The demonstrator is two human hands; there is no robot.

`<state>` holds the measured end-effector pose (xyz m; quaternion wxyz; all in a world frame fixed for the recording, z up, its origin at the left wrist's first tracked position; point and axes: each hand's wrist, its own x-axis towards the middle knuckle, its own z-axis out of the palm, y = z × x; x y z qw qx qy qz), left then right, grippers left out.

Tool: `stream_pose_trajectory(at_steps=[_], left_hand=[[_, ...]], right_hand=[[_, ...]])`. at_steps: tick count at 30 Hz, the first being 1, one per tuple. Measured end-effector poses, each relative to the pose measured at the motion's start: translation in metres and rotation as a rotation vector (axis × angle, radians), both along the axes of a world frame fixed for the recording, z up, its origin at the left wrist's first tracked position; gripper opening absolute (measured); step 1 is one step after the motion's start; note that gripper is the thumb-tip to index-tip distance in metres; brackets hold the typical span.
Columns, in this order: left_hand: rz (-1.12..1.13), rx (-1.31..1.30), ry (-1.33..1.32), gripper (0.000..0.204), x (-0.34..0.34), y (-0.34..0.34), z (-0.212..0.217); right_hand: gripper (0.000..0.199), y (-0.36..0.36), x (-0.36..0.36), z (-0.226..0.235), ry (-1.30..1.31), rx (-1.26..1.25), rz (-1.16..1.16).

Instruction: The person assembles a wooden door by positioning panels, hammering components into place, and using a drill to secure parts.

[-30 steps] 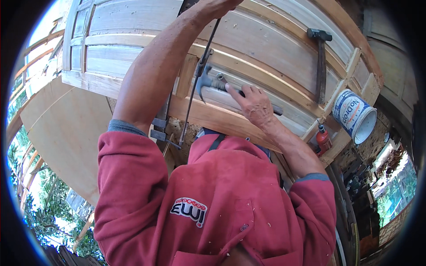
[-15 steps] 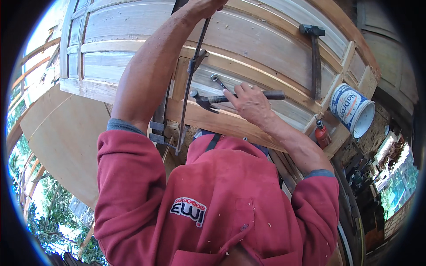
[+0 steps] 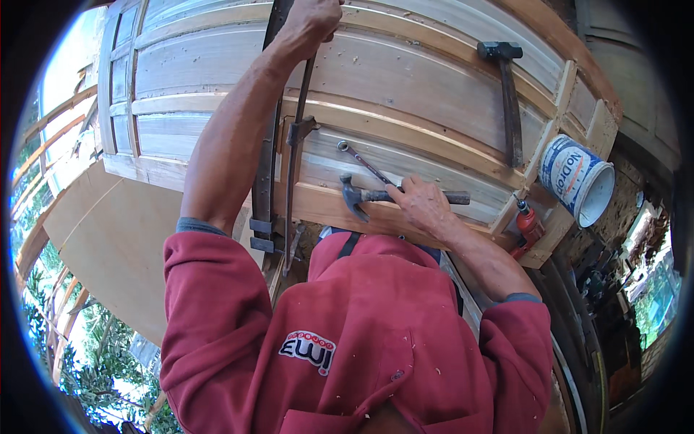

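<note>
My left hand (image 3: 314,22), at the upper end of my outstretched arm, is closed around the top of a slim metal bar clamp (image 3: 291,170). That clamp's sliding jaw sits midway along the bar. Just left of it, a wider dark steel bar clamp (image 3: 266,173) lies across the panelled wooden door (image 3: 426,79). Near the door's front edge, my right hand (image 3: 421,205) is wrapped round the handle of a claw hammer (image 3: 356,195), whose head points left. A ring spanner (image 3: 365,165) slants up-left from my right fingertips. Whether those fingers also grip it, I cannot tell.
A sledgehammer (image 3: 512,108) lies on the door's right part. By the right edge are a white and blue bucket (image 3: 571,170) on its side and a red bottle-shaped tool (image 3: 530,224). A curved plywood sheet (image 3: 116,246) stands at left. Wood shavings dot the door.
The slim clamp has come more upright, its lower end moving down, with my left hand on it. My right hand and the hammer have moved nearer the front edge; more of the spanner shows.
</note>
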<state>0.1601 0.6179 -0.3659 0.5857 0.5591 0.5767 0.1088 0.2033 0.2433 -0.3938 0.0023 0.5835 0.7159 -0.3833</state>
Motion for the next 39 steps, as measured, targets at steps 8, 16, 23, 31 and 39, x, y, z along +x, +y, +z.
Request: stream_pose_trajectory(at_steps=[8,16,23,31,39], left_hand=[[-0.005,0.104,0.046,0.056,0.016,0.008,0.02],[-0.021,-0.014,-0.131,0.051,0.012,0.015,0.008],[-0.011,0.029,-0.026,0.052,0.018,0.004,0.017],[-0.023,0.029,-0.076,0.05,0.008,0.013,-0.007],[-0.017,0.005,-0.107,0.049,0.004,0.001,0.011]], right_hand=[[0.034,0.005,0.011,0.012,0.017,-0.116,-0.029],[0.027,0.024,-0.003,0.018,0.051,0.068,-0.046],[0.031,0.086,-0.018,0.051,0.066,0.262,-0.396],[0.029,0.063,-0.032,0.041,0.05,0.147,-0.309],[0.027,0.049,0.034,0.052,0.298,-0.119,-0.635]])
